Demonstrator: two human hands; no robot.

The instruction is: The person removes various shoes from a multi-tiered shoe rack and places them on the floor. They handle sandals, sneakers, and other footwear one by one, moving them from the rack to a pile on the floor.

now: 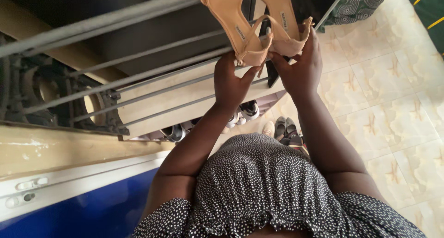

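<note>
Sandals (259, 25), beige pair, top centre of frame, long axes running up-left from the heels, above the rack (152, 88) rails. Left hand (231, 83) grips left sandal's heel from below; right hand (300, 67) clasps right one's heel. Lower shelf holds sneakers (247, 111); flats (284, 126) on floor, centre.

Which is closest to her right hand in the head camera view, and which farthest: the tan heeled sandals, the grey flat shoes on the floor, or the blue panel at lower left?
From the right hand:
1. Tan heeled sandals: held in both hands, at the top.
2. Grey flat shoes: on the tiled floor, below the hand.
3. Blue panel: far off, at the lower left corner.
</note>
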